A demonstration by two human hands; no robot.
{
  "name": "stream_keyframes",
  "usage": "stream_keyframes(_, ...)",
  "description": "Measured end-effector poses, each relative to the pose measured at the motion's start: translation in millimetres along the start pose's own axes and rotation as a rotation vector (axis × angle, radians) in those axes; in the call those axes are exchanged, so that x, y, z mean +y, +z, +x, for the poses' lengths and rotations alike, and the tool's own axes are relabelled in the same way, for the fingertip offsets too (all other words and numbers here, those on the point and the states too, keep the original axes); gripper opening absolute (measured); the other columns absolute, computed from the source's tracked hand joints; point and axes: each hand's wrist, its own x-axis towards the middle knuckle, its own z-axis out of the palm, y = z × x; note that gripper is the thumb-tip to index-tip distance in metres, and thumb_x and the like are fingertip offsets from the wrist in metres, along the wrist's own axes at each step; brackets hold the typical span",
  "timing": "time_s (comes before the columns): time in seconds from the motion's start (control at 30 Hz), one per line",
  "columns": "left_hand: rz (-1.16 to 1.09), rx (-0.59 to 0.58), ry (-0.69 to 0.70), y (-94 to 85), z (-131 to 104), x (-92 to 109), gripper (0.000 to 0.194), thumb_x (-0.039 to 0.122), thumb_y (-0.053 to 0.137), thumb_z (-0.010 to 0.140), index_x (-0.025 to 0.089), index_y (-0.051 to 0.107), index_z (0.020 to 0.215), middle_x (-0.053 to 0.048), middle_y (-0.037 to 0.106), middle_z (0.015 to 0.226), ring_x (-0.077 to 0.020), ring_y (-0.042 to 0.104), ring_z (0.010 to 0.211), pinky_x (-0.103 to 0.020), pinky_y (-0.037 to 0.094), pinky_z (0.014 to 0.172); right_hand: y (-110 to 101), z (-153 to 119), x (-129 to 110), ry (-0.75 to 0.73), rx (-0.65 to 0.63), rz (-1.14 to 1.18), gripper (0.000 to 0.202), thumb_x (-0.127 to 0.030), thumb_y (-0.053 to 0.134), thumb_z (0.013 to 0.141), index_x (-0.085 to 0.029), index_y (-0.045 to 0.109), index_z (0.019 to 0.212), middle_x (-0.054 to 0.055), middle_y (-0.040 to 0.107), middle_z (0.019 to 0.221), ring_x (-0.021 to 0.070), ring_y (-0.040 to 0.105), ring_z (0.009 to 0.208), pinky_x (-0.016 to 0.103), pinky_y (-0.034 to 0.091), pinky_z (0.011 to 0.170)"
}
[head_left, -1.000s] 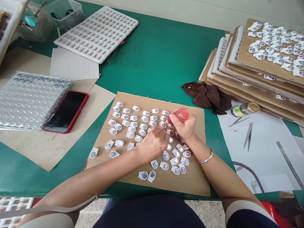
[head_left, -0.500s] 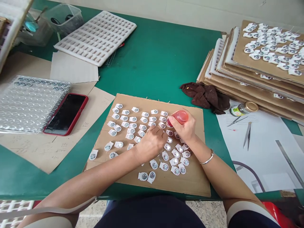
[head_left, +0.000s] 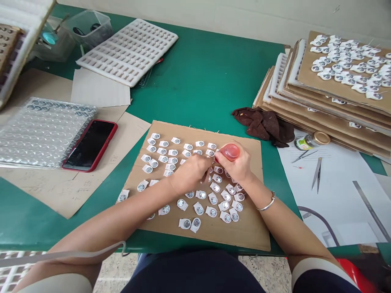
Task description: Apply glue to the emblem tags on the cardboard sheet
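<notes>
The green bench (head_left: 198, 93) carries a stack of cardboard sheets (head_left: 324, 122) toward the right and, nearest the person, one flat cardboard panel (head_left: 250, 238). Over that panel the left hand (head_left: 194, 171) is curled narrow; whether it pinches anything is hidden. Just beside it, the right hand (head_left: 240, 166) grips a red bulb-shaped object (head_left: 231, 151). Small white-tabbed metal discs (head_left: 196, 224) lie scattered across the panel.
</notes>
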Motion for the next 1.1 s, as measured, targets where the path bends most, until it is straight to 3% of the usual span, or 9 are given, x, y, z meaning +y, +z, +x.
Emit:
stream_keyframes(0.27, -0.293, -0.059, -0.201, -12.9, 22.2, -19.8, 0.013, 0.006, 0.046, 0.061, 0.013, 0.056, 0.056, 0.002, 0.051, 0.052, -0.0067, 0.041, 0.048, -0.020, 0.029, 0.046, -13.6, 0.8, -5.2, 0.129, -0.128, 0.015, 0.026, -0.041, 0.069, 0.069, -0.020, 0.059, 0.081, 0.001, 0.066, 0.077, 0.0167, 0.062, 0.070, 0.032, 0.051, 0.067)
stream_keyframes(0.47, -0.428, -0.091, -0.344, -14.4, 21.3, -22.2, 0.010, 0.011, 0.052, 0.060, 0.014, 0.061, 0.061, 0.001, 0.056, 0.058, -0.0075, 0.044, 0.047, -0.019, 0.030, 0.041, -24.3, -26.5, 0.7, 0.200, 0.164, 0.082, 0.025, -0.036, 0.069, 0.070, -0.019, 0.062, 0.087, 0.005, 0.068, 0.085, 0.0196, 0.065, 0.079, 0.036, 0.053, 0.074)
stream_keyframes(0.67, -0.443, -0.087, -0.351, -16.3, 20.8, -21.2, 0.007, 0.011, 0.053, 0.059, 0.014, 0.060, 0.060, 0.000, 0.057, 0.058, -0.0077, 0.045, 0.048, -0.019, 0.030, 0.041, -23.2, -38.6, 7.8, 0.259, 0.152, 0.194, 0.030, -0.034, 0.070, 0.069, -0.019, 0.060, 0.093, 0.006, 0.068, 0.088, 0.0209, 0.066, 0.079, 0.039, 0.055, 0.073)
stream_keyframes(0.87, -0.414, -0.082, -0.325, -18.1, 22.6, -21.1, 0.007, 0.013, 0.053, 0.062, 0.014, 0.059, 0.058, 0.001, 0.057, 0.057, -0.0067, 0.044, 0.048, -0.018, 0.031, 0.043, -20.9, -36.3, 1.6, 0.182, 0.140, 0.080, 0.018, -0.029, 0.070, 0.070, -0.020, 0.062, 0.083, 0.004, 0.069, 0.082, 0.0187, 0.066, 0.078, 0.033, 0.055, 0.070)
stream_keyframes(1.1, -0.366, -0.069, -0.305, -16.9, 23.1, -21.3, 0.008, 0.012, 0.053, 0.062, 0.013, 0.060, 0.057, 0.000, 0.058, 0.059, -0.0070, 0.045, 0.049, -0.019, 0.031, 0.045, -15.7, -37.3, 4.4, 0.141, 0.142, 0.090, 0.020, -0.032, 0.069, 0.070, -0.021, 0.062, 0.085, 0.004, 0.069, 0.082, 0.0193, 0.066, 0.078, 0.035, 0.054, 0.072)
